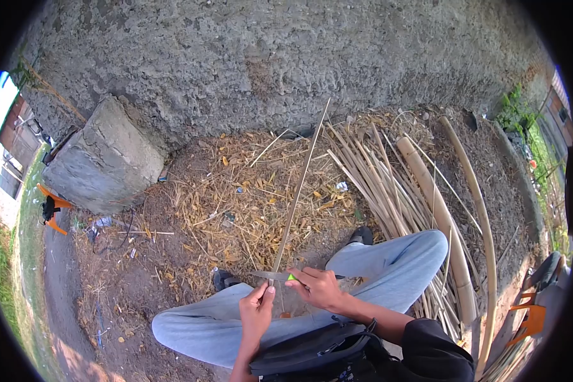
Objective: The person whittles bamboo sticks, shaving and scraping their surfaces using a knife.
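"Since the head view is all we have, where does the strip (294, 210) lie?"

"Out ahead of the person — near end at the left hand (257, 310), far end up by the wall (286, 51), slanting a little to the right as it goes."

"And the hands?"

"The left pinches the near end between thumb and fingers. The right hand (317, 288) is wrapped round the green-marked handle of a knife (291, 277)."

"How does the blade sit against the strip?"

"Crosswise. It points left, across the strip's long axis, just beyond the left fingertips. Whether the edge touches or only passes over, I can't tell."

"Which hand is nearer the strip?"

"The left — it has hold of it. The right is just beside, on the right of the strip, and I see it gripping only the knife."

"What lies around?"

"A pile of strips (363, 175) past the right knee, then a thick pole (423, 178), then a thinner pole (485, 239). Off to the left, near the wall, stands a block (105, 159)."
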A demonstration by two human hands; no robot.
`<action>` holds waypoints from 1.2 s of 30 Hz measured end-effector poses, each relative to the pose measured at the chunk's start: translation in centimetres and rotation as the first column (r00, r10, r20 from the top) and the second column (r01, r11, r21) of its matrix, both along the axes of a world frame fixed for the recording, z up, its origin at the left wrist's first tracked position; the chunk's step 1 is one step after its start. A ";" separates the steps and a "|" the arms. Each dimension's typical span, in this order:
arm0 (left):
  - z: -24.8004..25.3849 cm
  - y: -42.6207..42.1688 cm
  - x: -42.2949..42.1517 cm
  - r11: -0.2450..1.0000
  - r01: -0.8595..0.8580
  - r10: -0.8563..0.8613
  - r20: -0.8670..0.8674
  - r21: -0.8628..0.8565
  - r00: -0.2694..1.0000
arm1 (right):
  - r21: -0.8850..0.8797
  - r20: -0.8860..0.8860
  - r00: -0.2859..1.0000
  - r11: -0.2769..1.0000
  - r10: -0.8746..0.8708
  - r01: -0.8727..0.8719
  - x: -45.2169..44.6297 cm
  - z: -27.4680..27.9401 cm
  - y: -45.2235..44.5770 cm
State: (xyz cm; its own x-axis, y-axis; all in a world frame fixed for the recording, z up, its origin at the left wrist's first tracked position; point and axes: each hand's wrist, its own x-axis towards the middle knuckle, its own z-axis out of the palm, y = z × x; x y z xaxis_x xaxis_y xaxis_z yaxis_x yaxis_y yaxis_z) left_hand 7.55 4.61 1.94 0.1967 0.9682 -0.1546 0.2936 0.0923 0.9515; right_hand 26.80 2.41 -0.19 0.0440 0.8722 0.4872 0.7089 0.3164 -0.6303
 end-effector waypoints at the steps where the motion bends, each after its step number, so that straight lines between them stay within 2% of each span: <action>1: 0.0 -0.1 0.1 0.998 -0.027 0.030 0.048 -0.062 0.998 | 0.002 0.001 1.000 1.000 -0.001 0.001 0.0 0.0 0.1; 2: -0.3 -0.2 0.1 0.998 -0.026 0.029 0.049 -0.061 0.998 | 0.004 -0.006 1.000 1.000 0.000 0.000 0.0 0.0 0.1; 4: -0.9 -0.2 0.2 0.989 -0.040 0.071 0.220 -0.144 0.973 | 0.011 -0.010 1.000 1.000 0.001 -0.001 0.1 0.1 0.2; 9: -0.6 0.1 0.0 0.988 0.013 0.026 0.252 -0.152 0.967 | 0.154 0.042 0.999 0.988 -0.030 0.024 0.1 -0.2 0.6; 11: -0.5 -0.2 -0.2 0.983 0.028 0.021 0.264 -0.180 0.964 | 0.160 0.064 0.997 0.987 -0.041 0.031 0.3 0.1 0.5; 14: -0.2 -0.1 0.2 0.991 0.052 -0.019 0.251 -0.124 0.968 | 0.186 0.091 0.994 0.981 -0.065 0.047 0.4 0.0 0.6; 16: 0.2 -0.2 0.3 0.982 0.059 0.001 0.317 -0.180 0.948 | 0.197 0.094 0.993 0.979 -0.077 0.057 0.4 -0.2 0.6; 23: 0.1 -0.5 0.4 0.988 0.048 -0.004 0.285 -0.149 0.958 | 0.184 0.113 0.989 0.980 -0.100 0.078 0.4 0.1 0.6; 26: 0.0 -0.8 0.5 0.980 0.038 0.022 0.294 -0.196 0.956 | 0.159 0.102 0.987 0.981 -0.128 0.110 0.6 0.0 0.6; 28: -0.4 -1.1 0.4 0.996 0.055 -0.040 0.188 -0.077 0.981 | 0.136 0.086 0.985 0.981 -0.151 0.139 0.7 -0.4 0.8; 32: -0.1 -1.1 0.2 0.994 0.061 -0.038 0.227 -0.095 0.973 | 0.158 0.111 0.979 0.976 -0.171 0.152 1.0 -0.1 1.0; 36: 0.4 -1.1 0.1 0.996 0.078 -0.070 0.165 -0.040 0.984 | 0.181 0.116 0.980 0.973 -0.165 0.142 1.1 0.0 0.9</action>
